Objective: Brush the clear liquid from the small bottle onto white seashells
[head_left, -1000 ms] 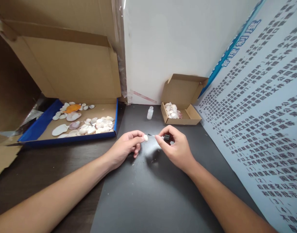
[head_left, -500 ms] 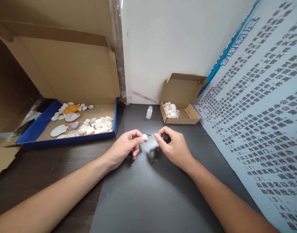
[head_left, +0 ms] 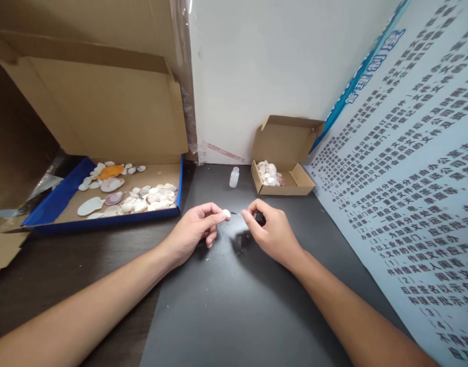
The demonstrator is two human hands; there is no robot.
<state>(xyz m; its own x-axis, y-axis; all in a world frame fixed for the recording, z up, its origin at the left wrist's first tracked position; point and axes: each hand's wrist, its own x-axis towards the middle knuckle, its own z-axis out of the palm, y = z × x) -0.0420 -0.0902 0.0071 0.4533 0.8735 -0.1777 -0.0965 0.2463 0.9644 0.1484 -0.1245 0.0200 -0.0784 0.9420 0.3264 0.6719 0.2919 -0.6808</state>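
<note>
Above the dark mat (head_left: 218,321), my hands are apart, the left hand (head_left: 196,227) pinching a small white seashell (head_left: 227,214) and the right hand (head_left: 270,224) gripping a black-capped brush (head_left: 260,218), its tip near or perhaps touching the shell, with the blue-edged box (head_left: 104,222), small cardboard box (head_left: 287,190) and open bottle (head_left: 234,179) beyond.

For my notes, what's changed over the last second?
The shell in the left hand turned a little; the black cap in the right hand is more hidden. Nothing was taken or released; the bottle, blue box and brown box stayed put.
</note>
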